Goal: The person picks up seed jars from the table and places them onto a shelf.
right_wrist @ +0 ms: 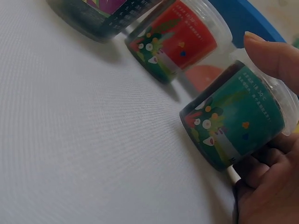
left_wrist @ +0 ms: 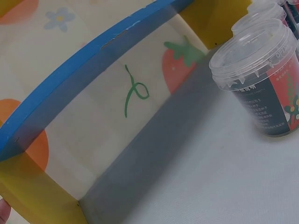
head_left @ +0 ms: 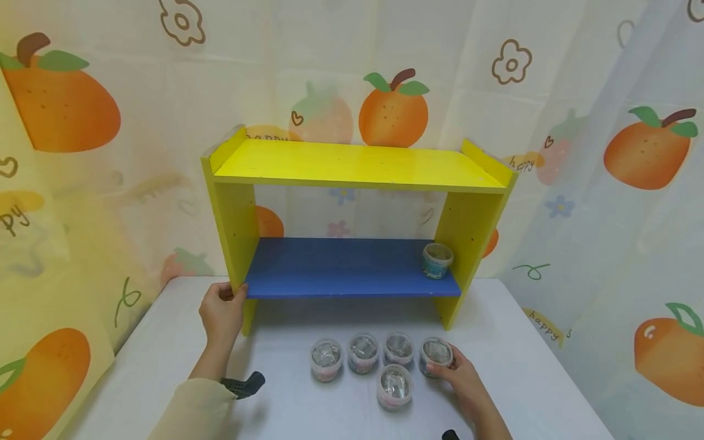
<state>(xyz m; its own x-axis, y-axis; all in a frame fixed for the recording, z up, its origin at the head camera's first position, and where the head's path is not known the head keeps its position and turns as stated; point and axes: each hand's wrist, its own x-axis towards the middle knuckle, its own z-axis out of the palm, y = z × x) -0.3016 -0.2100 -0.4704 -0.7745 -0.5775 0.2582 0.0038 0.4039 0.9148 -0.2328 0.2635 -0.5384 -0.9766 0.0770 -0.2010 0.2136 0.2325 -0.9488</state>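
Observation:
My right hand [head_left: 462,379] grips a plastic cup with a clear lid [head_left: 436,354] at the right end of a group of similar cups. In the right wrist view this cup [right_wrist: 236,119] has a green label with printed flowers, and thumb and fingers lie around it close over the table. My left hand [head_left: 224,311] holds the left side panel [head_left: 233,244] of a yellow shelf unit, thumb at the front by the blue board [head_left: 346,266]. One cup with a blue-green label [head_left: 437,261] stands on that board at its right end.
Several lidded cups stand on the white table in front of the shelf, among them a nearer cup [head_left: 395,388] and a leftmost cup [head_left: 326,360]. The yellow top board [head_left: 357,162] spans above. A fruit-patterned curtain [head_left: 550,244] hangs behind and at both sides.

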